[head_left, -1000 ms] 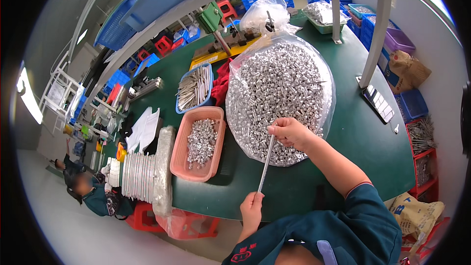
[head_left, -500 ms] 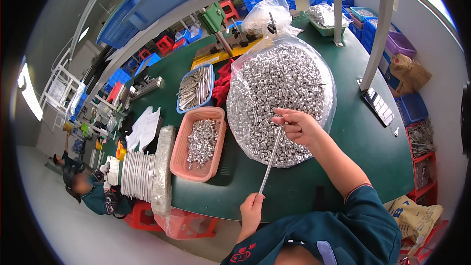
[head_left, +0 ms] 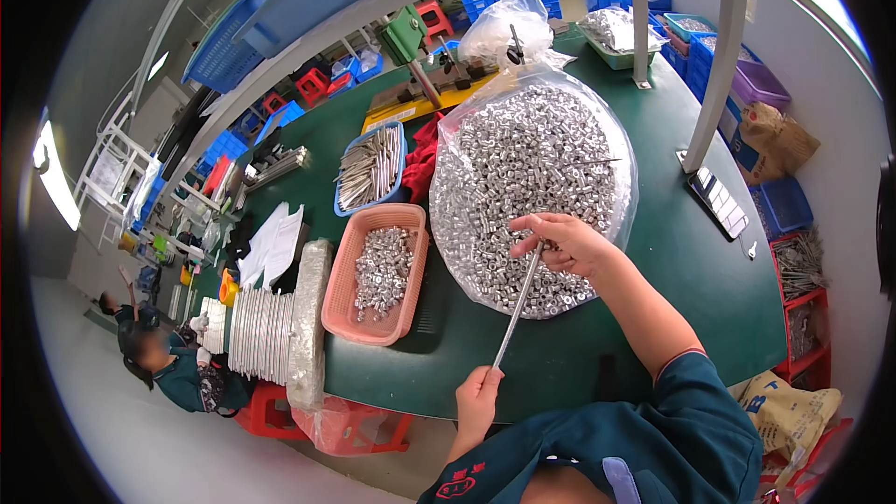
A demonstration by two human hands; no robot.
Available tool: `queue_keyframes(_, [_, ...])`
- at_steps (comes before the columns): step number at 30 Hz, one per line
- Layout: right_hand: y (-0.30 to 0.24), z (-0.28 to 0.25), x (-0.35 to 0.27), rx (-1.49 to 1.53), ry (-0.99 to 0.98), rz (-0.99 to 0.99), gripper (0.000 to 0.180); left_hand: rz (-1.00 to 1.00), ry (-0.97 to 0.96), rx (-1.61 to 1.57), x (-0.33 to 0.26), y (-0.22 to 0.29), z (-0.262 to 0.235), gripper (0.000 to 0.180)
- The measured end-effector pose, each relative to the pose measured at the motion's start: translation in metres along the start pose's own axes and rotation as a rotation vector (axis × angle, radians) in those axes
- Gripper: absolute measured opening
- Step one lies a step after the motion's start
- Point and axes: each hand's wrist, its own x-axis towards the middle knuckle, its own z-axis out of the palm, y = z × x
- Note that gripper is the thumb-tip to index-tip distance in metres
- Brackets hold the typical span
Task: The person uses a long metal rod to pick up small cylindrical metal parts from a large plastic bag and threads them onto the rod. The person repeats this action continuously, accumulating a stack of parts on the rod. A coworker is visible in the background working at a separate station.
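Note:
My left hand (head_left: 477, 399), near the table's front edge, is closed round the lower end of a thin silver metal rod (head_left: 516, 314). The rod slants up and to the right. At its upper end the fingers of my right hand (head_left: 577, 247) are curled about the tip; whether a small part sits between them is too small to tell. Under the right hand spreads a heap of small silver metal sleeves (head_left: 537, 154) on a clear plastic bag (head_left: 627, 191). To the left, a pink basket (head_left: 337, 285) holds more such sleeves.
A blue basket (head_left: 402, 161) of thin metal rods stands behind the pink one, beside a red cloth (head_left: 422, 161). Bubble wrap (head_left: 310, 327) and stacked tubes (head_left: 260, 336) lie left. A phone (head_left: 717, 205) lies right, by a shelf post (head_left: 717, 84). Another person (head_left: 177, 373) sits far left.
My right hand has shifted slightly left and down, its fingers now bent more closely over the rod's upper end. The left hand keeps its hold on the lower end.

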Motion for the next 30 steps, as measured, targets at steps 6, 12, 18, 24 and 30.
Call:
queue_keyframes(6, [0.006, -0.003, 0.003, -0.020, -0.026, 0.004, 0.040, -0.006, 0.000, 0.024, 0.001, 0.001, 0.001, 0.019])
queue_keyframes(12, [0.009, 0.008, 0.003, -0.085, 0.012, -0.077, 0.035, -0.006, 0.023, 0.028, 0.001, -0.003, 0.000, 0.019])
queue_keyframes(18, [0.026, 0.023, 0.010, -0.112, 0.168, -0.261, 0.029, 0.009, 0.062, 0.099, -0.002, 0.004, 0.004, 0.020])
queue_keyframes(24, [0.035, 0.039, 0.011, -0.069, 0.145, -0.147, 0.028, 0.041, 0.107, 0.102, -0.005, 0.000, 0.001, 0.021])
queue_keyframes(30, [0.036, 0.027, 0.011, 0.068, 0.104, -0.124, 0.032, 0.089, 0.106, 0.018, 0.002, 0.002, 0.001, 0.023])
